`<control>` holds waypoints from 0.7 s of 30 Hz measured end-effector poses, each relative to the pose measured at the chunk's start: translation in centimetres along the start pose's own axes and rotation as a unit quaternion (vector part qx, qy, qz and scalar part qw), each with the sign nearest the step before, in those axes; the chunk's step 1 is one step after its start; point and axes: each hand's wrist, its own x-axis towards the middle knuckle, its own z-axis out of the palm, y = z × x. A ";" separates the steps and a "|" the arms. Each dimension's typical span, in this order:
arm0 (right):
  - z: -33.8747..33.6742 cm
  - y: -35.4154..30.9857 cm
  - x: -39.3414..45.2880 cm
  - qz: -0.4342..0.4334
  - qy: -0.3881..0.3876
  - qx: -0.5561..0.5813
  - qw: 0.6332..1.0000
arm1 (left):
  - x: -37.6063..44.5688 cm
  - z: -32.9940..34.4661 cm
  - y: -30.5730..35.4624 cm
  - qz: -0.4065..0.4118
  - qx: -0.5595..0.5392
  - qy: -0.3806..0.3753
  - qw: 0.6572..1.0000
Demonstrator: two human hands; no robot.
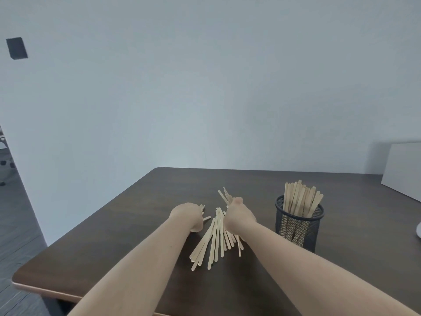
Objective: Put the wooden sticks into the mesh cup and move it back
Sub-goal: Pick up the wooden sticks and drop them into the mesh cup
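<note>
Dark wood tabletop [118, 226] under a pale wall is what I work on. Farthest left, my left hand [187, 215] rests curled on the table, fingers closed over a few stick ends that poke out beyond it. Just right of it the loose wooden sticks [213, 240] fan toward me, long axes running near to far. My right hand [239, 216] is fisted around a bundle [225, 197] lifted from that fan, tips pointing away and left. Off to that fist's right stands the mesh cup [299, 221], upright, already holding many sticks; I judge the right hand nearer, so the bundle needs swinging upright and rightward.
</note>
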 end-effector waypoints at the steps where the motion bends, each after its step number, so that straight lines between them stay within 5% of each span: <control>1: -0.2 0.1 -0.2 -0.008 0.002 0.004 1.000 | -0.1 -0.1 0.0 0.003 0.013 0.001 1.000; 13: -1.1 0.9 0.3 0.021 -0.073 0.157 0.985 | 0.3 0.0 0.4 0.001 0.071 -0.060 0.996; 21: -1.3 1.1 -0.1 0.058 -0.021 0.191 0.980 | -0.9 0.8 0.5 -0.021 0.022 -0.069 0.997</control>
